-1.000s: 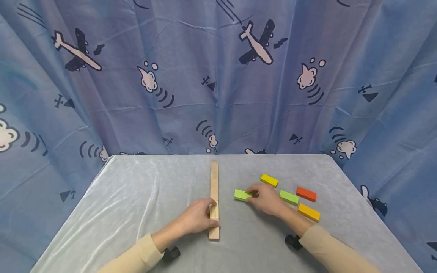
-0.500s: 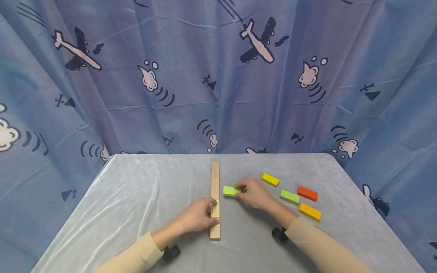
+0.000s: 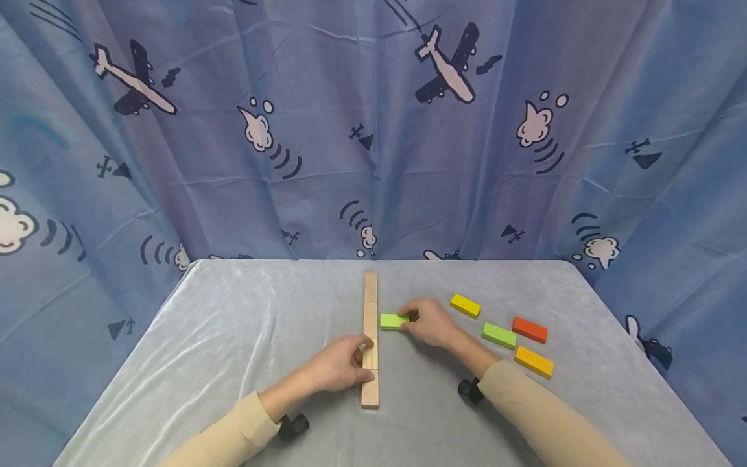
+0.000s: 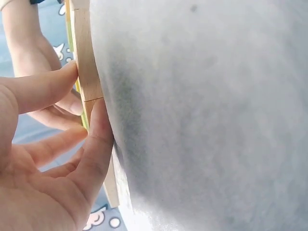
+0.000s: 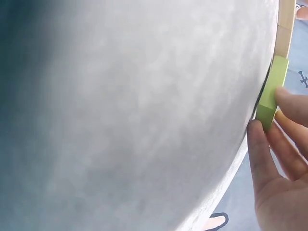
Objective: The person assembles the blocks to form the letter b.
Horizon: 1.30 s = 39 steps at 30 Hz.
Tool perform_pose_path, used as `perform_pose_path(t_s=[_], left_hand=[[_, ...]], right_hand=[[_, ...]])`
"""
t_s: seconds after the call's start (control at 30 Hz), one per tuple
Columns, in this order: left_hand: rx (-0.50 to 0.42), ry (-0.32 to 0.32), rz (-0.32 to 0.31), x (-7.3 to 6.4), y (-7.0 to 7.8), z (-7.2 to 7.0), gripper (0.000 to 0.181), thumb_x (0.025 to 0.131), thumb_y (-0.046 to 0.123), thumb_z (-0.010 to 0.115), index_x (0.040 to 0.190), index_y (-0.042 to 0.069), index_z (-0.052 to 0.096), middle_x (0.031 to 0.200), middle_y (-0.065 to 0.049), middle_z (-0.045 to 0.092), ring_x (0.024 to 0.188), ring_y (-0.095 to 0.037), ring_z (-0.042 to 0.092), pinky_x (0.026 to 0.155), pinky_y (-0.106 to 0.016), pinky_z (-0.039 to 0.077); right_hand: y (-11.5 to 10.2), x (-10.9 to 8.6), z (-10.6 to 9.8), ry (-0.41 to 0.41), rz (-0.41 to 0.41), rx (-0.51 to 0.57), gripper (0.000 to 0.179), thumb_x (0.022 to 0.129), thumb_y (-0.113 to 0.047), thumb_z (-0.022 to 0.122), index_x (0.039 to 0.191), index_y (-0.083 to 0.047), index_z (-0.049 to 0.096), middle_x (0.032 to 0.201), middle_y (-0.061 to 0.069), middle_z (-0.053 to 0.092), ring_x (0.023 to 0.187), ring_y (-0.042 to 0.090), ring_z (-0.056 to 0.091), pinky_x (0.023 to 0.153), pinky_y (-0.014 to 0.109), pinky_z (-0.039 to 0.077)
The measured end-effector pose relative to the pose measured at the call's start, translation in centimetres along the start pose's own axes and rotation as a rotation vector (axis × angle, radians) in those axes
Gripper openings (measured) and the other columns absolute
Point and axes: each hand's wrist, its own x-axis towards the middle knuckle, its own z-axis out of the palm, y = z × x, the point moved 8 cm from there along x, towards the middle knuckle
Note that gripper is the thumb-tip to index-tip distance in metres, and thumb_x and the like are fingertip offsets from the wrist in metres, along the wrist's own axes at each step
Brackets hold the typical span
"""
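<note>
Several plain wooden blocks (image 3: 370,318) lie end to end in a straight row running from near the back edge toward the front. My left hand (image 3: 341,364) reaches in from the left and holds a block in the nearer half of this row between thumb and fingers. On the row's other side, my right hand (image 3: 432,322) pinches the right end of a light green block (image 3: 393,322). This green block lies crosswise, its left end close beside the row. In the right wrist view, thumb and fingertips grip the green block (image 5: 274,84) at its near end.
Right of my right hand lie a yellow block (image 3: 465,305), another green block (image 3: 498,335), a red block (image 3: 530,329) and an orange-yellow block (image 3: 533,361). They rest on a pale cloth-covered table (image 3: 280,305). A blue patterned curtain (image 3: 327,130) hangs behind it.
My right hand has slid the light green block leftward, from a gap away to close beside the wooden row. My left hand has kept its hold on the row.
</note>
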Motion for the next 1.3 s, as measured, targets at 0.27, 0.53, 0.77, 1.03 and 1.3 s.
perform_pose_path(t_s=[0.27,0.53,0.77,1.03,1.3], left_hand=[[0.012,-0.005,-0.017,0.0,0.0,0.3,0.054,0.086,0.021,0.083,0.131,0.002,0.060,0.089,-0.001,0.060,0.076,-0.011,0.054,0.064,-0.029,0.047],[0.044,-0.006,-0.014,-0.2,0.4,0.3,0.053,0.086,0.021,0.083,0.129,0.001,0.060,0.093,-0.003,0.061,0.078,-0.012,0.055,0.066,-0.029,0.047],[0.055,-0.006,-0.003,-0.2,0.6,0.2,0.053,0.086,0.022,0.083,0.129,0.001,0.060,0.098,-0.004,0.061,0.083,-0.012,0.056,0.068,-0.029,0.048],[0.075,-0.006,-0.007,-0.2,0.5,0.1,0.053,0.087,0.023,0.082,0.130,0.002,0.060,0.100,-0.005,0.060,0.087,-0.015,0.057,0.071,-0.031,0.048],[0.072,-0.001,0.002,-0.2,0.5,0.1,0.053,0.087,0.022,0.082,0.131,0.002,0.060,0.103,-0.006,0.061,0.091,-0.017,0.058,0.073,-0.032,0.049]], right_hand=[[0.3,-0.1,0.4,-0.030,0.034,-0.003,0.024,0.086,-0.005,0.080,0.110,-0.005,0.077,0.102,0.003,0.071,0.090,0.016,0.060,0.083,0.037,0.053],[0.0,-0.1,0.6,-0.041,0.009,-0.043,0.023,0.086,-0.007,0.080,0.109,-0.005,0.077,0.099,0.002,0.071,0.087,0.014,0.059,0.080,0.036,0.052],[-0.3,-0.3,0.3,-0.052,0.010,-0.063,0.025,0.087,-0.008,0.079,0.112,-0.004,0.076,0.103,0.003,0.071,0.092,0.017,0.062,0.082,0.037,0.054],[-1.1,-1.4,-1.3,-0.070,0.020,-0.113,0.026,0.091,-0.009,0.076,0.116,-0.004,0.074,0.113,0.008,0.071,0.105,0.025,0.065,0.089,0.042,0.055],[-1.1,-3.8,-3.1,-0.103,-0.001,-0.186,0.023,0.093,-0.009,0.073,0.116,-0.004,0.074,0.111,0.007,0.071,0.104,0.023,0.064,0.091,0.043,0.053]])
